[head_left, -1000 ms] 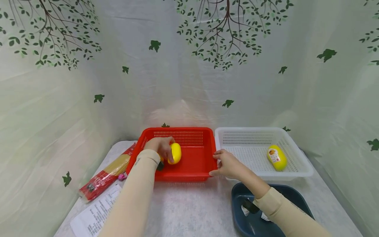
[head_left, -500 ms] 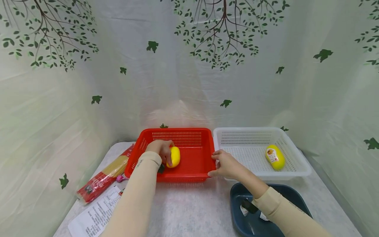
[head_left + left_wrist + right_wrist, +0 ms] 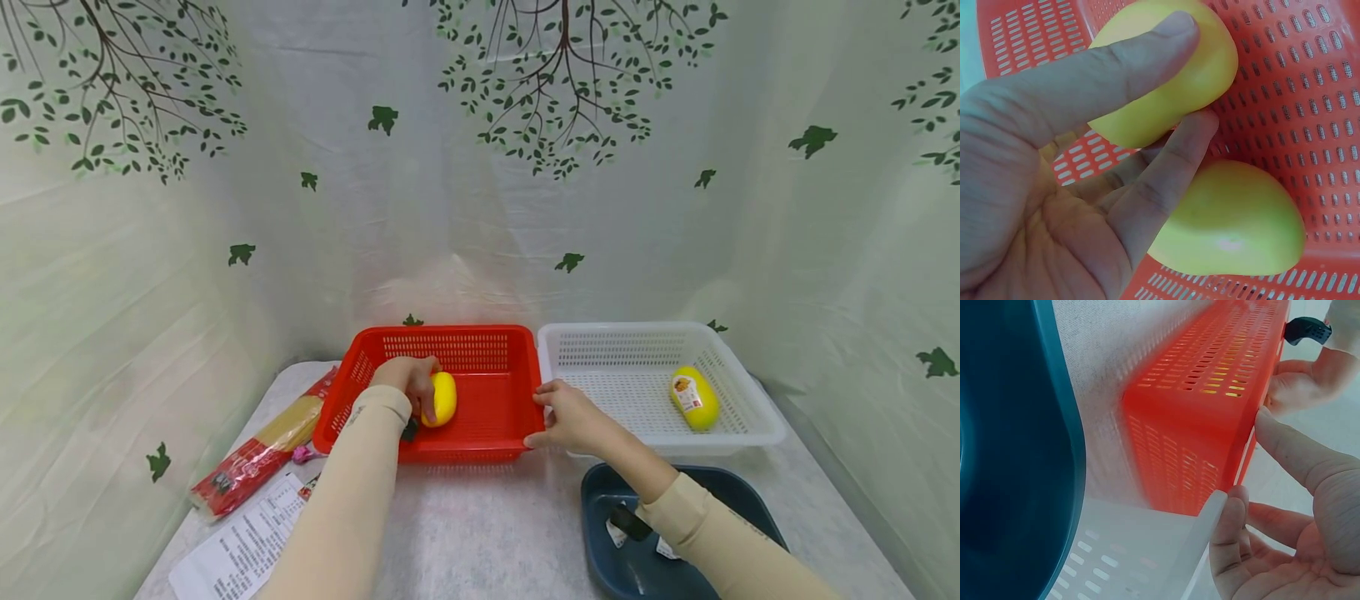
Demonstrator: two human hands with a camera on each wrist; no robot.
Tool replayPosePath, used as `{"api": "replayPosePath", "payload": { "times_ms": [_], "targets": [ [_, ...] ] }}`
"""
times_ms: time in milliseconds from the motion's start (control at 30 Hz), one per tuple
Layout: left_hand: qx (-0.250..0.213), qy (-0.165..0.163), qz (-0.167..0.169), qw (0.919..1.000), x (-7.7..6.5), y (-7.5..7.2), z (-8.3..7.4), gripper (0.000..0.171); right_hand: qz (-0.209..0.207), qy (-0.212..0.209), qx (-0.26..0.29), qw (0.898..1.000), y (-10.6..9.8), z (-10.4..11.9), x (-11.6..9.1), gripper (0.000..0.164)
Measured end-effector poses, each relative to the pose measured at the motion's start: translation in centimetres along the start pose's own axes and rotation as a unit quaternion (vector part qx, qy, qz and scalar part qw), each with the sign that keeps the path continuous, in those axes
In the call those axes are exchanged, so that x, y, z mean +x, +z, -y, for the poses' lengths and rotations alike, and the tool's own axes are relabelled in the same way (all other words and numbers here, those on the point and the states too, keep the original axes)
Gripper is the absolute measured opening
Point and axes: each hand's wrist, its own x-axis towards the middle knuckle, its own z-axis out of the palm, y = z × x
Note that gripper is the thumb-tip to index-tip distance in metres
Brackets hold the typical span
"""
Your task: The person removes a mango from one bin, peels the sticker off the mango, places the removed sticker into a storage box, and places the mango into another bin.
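Inside the red basket (image 3: pixel 495 408), my left hand (image 3: pixel 408 379) grips a smooth yellow mango (image 3: pixel 445 398) near the basket's left side. In the left wrist view the thumb lies across that mango's upper face, with fingers around its lower side. A second mango (image 3: pixel 1241 219), yellow with a greenish tinge, lies just below those fingers; the hand mostly hides it in the head view. My right hand (image 3: pixel 573 418) holds the red basket's right rim near the front corner, thumb at the front and fingertips on the side by the white basket (image 3: pixel 600 400).
In the white basket lies a yellow, rounded item (image 3: pixel 694 398) with a label. A dark blue basin (image 3: pixel 592 508) sits under the right forearm, with white-labelled things inside. At left are a red-and-gold spaghetti-like packet (image 3: pixel 262 450), a small pink wrapped piece (image 3: pixel 302 454) and a printed sheet (image 3: pixel 232 542).
My left hand has lowered the mango slightly toward the basket's floor and front. The right hand keeps its hold on the rim. The whole head view has shifted a little.
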Motion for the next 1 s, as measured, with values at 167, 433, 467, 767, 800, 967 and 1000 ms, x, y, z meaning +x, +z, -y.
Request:
{"api": "replayPosePath", "payload": {
  "times_ms": [167,433,467,767,800,967,1000],
  "targets": [
    [-0.013,-0.004,-0.001,0.9999,-0.06,0.05,0.03,0.105,-0.002,0.001,0.000,1.000,-0.02,0.01,-0.08,0.079],
    [-0.040,-0.020,-0.013,0.9989,-0.48,0.14,-0.14,0.104,-0.004,-0.003,-0.011,1.000,-0.03,0.00,0.00,0.078],
    [-0.041,-0.021,-0.013,0.9989,-0.51,0.13,-0.16,0.103,-0.005,-0.002,-0.011,1.000,-0.03,-0.01,0.00,0.078],
    [-0.051,-0.015,-0.021,0.9983,-0.03,0.44,0.17,0.097,-0.006,-0.001,-0.002,1.000,0.07,-0.08,-0.21,0.078],
    [-0.047,-0.012,-0.022,0.9986,0.00,0.48,0.21,0.096,-0.006,-0.001,0.000,1.000,0.08,-0.05,-0.27,0.079],
    [-0.040,-0.002,-0.024,0.9989,-0.07,0.48,0.26,0.093,-0.008,-0.001,0.003,1.000,0.03,0.07,-0.45,0.079],
    [-0.041,-0.003,-0.024,0.9989,-0.09,0.44,0.21,0.094,-0.007,-0.001,0.002,1.000,0.02,0.10,-0.47,0.079]
  ]
}}
